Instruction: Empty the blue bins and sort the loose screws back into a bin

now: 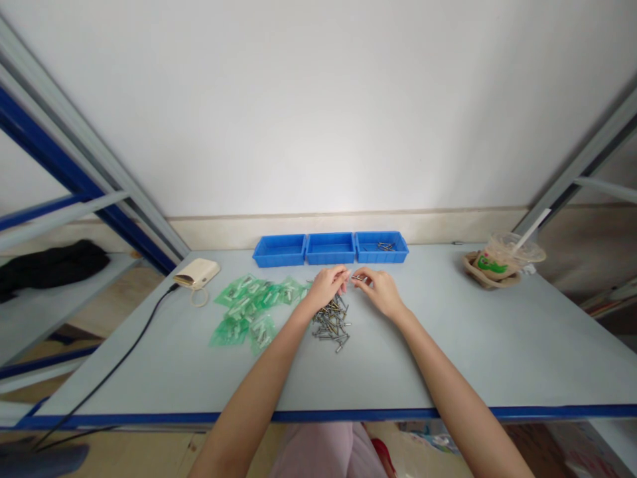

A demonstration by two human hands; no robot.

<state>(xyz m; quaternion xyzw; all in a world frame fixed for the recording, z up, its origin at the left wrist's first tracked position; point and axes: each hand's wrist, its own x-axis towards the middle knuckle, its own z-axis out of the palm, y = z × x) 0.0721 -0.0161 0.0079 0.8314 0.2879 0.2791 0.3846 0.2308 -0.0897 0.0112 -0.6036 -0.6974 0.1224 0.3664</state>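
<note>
Slim metal fasteners, silver with some brassy ones, lie in a loose pile (330, 321) on the table; they look like bolts or rivets. My left hand (328, 284) is over the pile's far end with its fingers drawn together. What those fingers hold, if anything, is hidden. Just to the right, my right hand (378, 289) pinches one small metal fastener (357, 277) between thumb and fingertips. The two hands' fingertips are close together, with a narrow gap. Beyond them stands a blue bin (381, 257) with a few of the fasteners inside.
Two more blue bins, middle (330, 257) and left (279, 260), line the wall side. Green plastic packets (249, 304) of small parts lie left of the pile. A cream box (198, 272) with a black cable (134, 345) sits farther left. A drink cup (500, 255) stands at right.
</note>
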